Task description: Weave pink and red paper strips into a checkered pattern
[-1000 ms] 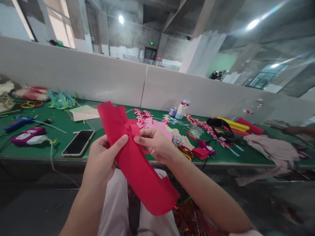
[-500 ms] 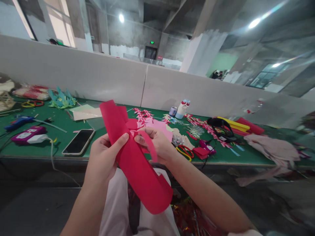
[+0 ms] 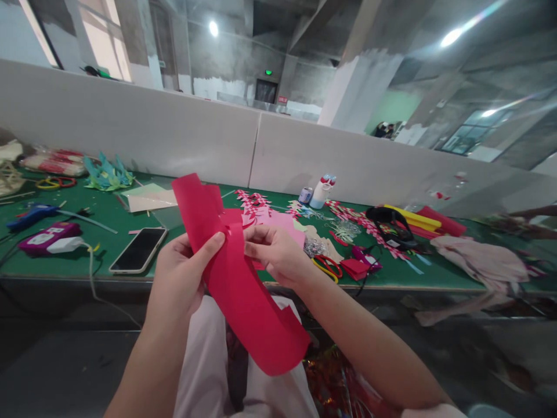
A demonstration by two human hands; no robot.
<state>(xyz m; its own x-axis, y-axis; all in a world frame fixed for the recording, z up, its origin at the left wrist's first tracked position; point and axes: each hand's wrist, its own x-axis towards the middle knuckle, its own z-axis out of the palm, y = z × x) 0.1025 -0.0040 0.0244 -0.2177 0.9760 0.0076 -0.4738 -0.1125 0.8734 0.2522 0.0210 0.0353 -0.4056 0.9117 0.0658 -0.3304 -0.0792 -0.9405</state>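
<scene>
Left hand (image 3: pixel 180 270): pinching 1 red sheet (image 3: pixel 248 313) | right hand (image 3: pixel 275 254): pinching 1 strip (image 3: pixel 237 247)

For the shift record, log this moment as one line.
left hand: gripping red sheet | right hand: at edge of red strip | phone: screen dark, on green table

red paper (image 3: pixel 255 313) | curled lower end, notched edge | slanting | above lap (image 3: pixel 199 360)

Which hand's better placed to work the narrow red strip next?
Probably the right hand: its thumb and fingertips are right at the edge of the narrow red strip. The left hand looks committed, gripping the red sheet with its thumb on top.
</scene>
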